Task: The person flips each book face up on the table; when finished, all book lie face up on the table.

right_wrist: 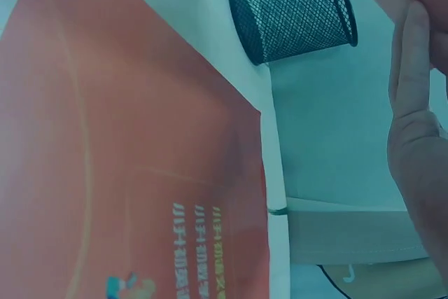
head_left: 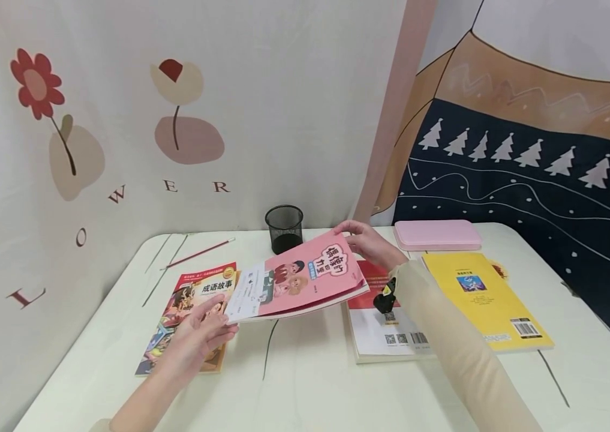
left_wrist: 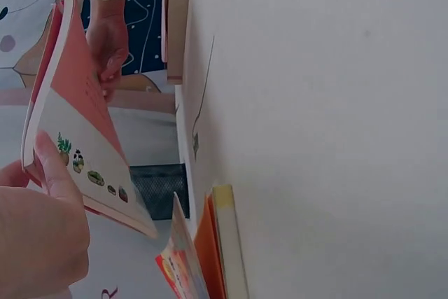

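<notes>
Pink book (head_left: 310, 276) lettered "偶像的" tilts above the tabletop (head_left: 305, 390), fingers of outstretched left hand (head_left: 202, 333) and right hand (head_left: 366, 241) clamped on opposite ends; nearby book (head_left: 175, 312) reads "成语故事".

Home-like study table (head_left: 326, 384): books (head_left: 310, 276), pencil (head_left: 199, 253), mesh cup (head_left: 284, 225).

A: Left hand (head_left: 202, 327)?
B: Pinching, one digit on either side, wrist below the fingertips.
A: Left forearm (head_left: 150, 387)?
B: In from lower left, angled up and inward, mostly bare.
A: Right hand (head_left: 366, 241)?
B: Also pinching, raised, reaching farther out than the left. Right wrist view has fingers (right_wrist: 413, 61) fairly straight, close together.
A: Right forearm (head_left: 445, 330)?
B: In from lower right, slanting inward, sleeved to the wrist.
A: Spacing?
B: Hands well apart.
</notes>
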A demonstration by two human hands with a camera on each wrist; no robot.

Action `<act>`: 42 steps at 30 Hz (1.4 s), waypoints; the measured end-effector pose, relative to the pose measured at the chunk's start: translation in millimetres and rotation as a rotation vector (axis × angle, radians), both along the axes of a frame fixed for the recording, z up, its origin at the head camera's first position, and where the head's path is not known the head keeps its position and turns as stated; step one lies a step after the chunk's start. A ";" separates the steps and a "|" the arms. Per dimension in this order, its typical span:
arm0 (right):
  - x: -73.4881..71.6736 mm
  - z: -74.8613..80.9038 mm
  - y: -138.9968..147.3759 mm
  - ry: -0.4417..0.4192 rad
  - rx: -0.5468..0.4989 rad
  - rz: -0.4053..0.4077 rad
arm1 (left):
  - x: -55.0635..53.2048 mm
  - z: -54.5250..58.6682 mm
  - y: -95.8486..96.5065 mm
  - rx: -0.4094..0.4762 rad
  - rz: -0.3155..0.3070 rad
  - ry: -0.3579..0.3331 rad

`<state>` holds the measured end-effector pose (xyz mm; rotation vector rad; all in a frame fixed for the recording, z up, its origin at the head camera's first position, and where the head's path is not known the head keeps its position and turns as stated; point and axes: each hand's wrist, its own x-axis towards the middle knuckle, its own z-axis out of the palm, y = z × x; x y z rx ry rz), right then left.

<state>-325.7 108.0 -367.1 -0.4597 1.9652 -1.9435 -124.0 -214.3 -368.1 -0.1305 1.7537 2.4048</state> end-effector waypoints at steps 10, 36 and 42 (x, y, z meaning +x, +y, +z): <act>1.9 9.1 -1.2 -0.059 -0.066 0.007 | -0.2 -6.5 -3.0 -0.031 -0.146 -0.044; -2.3 7.0 -7.8 -0.009 0.077 -0.007 | 7.0 -21.5 6.2 -0.173 -0.239 -0.068; -5.2 8.9 -12.4 0.002 0.127 0.014 | 10.6 -24.1 12.6 -0.163 -0.240 -0.076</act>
